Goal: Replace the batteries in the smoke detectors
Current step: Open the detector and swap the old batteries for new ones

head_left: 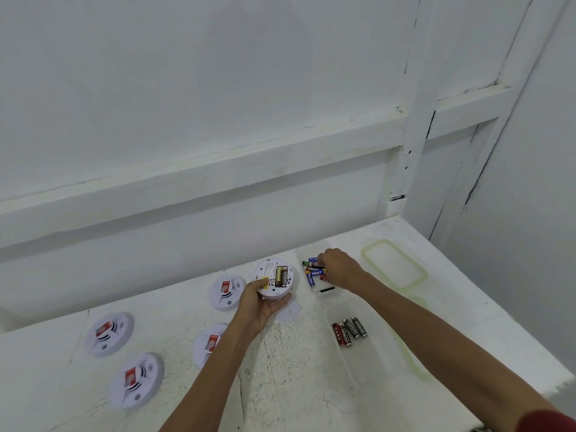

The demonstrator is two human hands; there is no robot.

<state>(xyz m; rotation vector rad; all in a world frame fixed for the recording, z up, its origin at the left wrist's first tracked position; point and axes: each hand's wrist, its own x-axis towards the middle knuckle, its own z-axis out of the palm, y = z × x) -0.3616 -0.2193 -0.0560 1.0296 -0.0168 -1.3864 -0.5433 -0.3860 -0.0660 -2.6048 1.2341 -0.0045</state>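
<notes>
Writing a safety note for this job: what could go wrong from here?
1. The far box holds mixed brands; the right hand may pick a cell unlike the two cells in the open detector.
2. The near box of loose cells sits close by, so the two lots could get mixed.

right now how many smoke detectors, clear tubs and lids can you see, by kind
smoke detectors: 5, one in the left hand, four on the table
clear tubs: 2
lids: 1 plainly; a second by the near tub is unsure
total: 8
</notes>
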